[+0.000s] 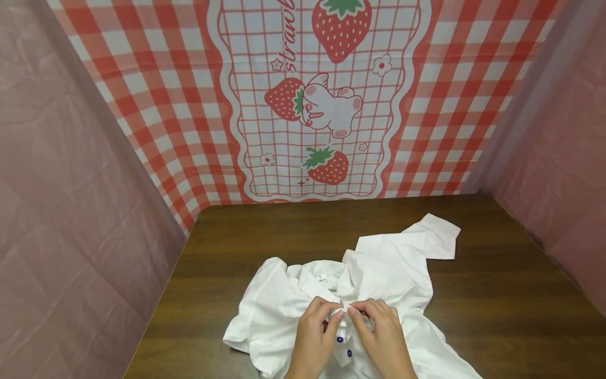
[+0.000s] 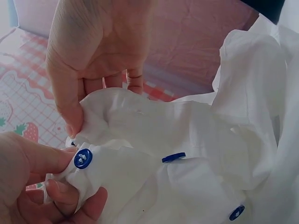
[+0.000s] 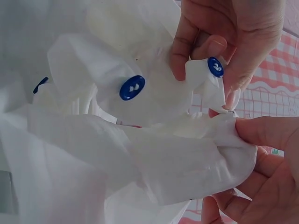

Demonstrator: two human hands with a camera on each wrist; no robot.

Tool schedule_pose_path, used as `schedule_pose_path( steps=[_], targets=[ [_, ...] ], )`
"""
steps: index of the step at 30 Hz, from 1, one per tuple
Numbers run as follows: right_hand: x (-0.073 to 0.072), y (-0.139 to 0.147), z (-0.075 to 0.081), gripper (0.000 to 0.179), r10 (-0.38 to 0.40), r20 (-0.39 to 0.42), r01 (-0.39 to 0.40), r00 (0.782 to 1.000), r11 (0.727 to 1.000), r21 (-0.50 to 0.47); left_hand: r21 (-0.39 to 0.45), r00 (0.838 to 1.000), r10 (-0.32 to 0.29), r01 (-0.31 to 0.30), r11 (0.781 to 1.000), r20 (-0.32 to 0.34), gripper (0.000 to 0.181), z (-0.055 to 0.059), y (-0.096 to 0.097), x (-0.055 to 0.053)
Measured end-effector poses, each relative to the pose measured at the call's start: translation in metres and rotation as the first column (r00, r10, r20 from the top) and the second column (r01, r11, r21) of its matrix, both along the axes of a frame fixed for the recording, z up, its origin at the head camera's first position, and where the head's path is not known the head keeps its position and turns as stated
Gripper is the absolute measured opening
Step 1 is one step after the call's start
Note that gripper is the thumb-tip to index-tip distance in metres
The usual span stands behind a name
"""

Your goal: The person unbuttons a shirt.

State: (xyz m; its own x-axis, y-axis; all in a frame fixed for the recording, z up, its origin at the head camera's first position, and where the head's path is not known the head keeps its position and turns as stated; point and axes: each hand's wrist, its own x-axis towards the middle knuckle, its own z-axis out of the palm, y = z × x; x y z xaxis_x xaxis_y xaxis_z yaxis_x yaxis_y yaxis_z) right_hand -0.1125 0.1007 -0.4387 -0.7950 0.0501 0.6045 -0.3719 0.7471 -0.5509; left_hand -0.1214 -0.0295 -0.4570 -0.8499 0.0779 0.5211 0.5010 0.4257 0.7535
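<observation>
A white short-sleeved shirt (image 1: 270,305) lies front up on the table, its collar (image 1: 314,279) toward the far side. Just below the collar, my left hand (image 1: 314,334) pinches the button edge of the front between thumb and fingers. A dark blue button (image 2: 83,158) sits right at the left fingertips. Opposite it, my right hand (image 1: 382,331) pinches the other front edge (image 3: 196,163), thumb on top and fingers beneath. The fingertips of both hands nearly meet. Further down the button strip are a second blue button (image 2: 174,157) and a third button (image 2: 237,213).
The brown wooden table (image 1: 199,310) carries the shirt, whose right-hand sleeve (image 1: 433,237) stretches toward the far right. A red-and-white checked cloth with strawberries (image 1: 341,31) hangs behind the table. Pinkish curtains (image 1: 71,210) hang at both sides.
</observation>
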Motion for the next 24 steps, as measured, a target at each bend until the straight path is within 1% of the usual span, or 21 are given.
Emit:
schedule_pose_path(
  steps=[9, 12, 18, 24],
  targets=[
    [-0.0014, 0.0000, -0.0060, 0.012, -0.002, -0.030, 0.002, 1.000, 1.000, 0.003, 0.029, 0.999, 0.011, -0.010, 1.000, -0.039, 0.004, -0.0026, 0.0000, -0.0007],
    [-0.0016, 0.0001, -0.0076, 0.012, -0.003, -0.019, 0.003, 1.000, 1.000, 0.003, 0.044, 0.998, 0.011, -0.009, 0.999, -0.055, 0.004, -0.0037, 0.0008, -0.0011],
    [-0.0012, -0.0013, -0.0083, 0.011, -0.007, 0.021, 0.008, 1.000, 1.000, -0.028, 0.084, 0.996, 0.009, -0.001, 0.996, -0.090, 0.005, -0.0057, 0.0023, -0.0026],
    [-0.0007, -0.0035, -0.0087, 0.009, -0.031, 0.028, 0.032, 0.999, 0.999, -0.038, 0.098, 0.996, 0.009, -0.001, 0.995, -0.086, 0.006, -0.0074, 0.0032, -0.0030]
  ],
)
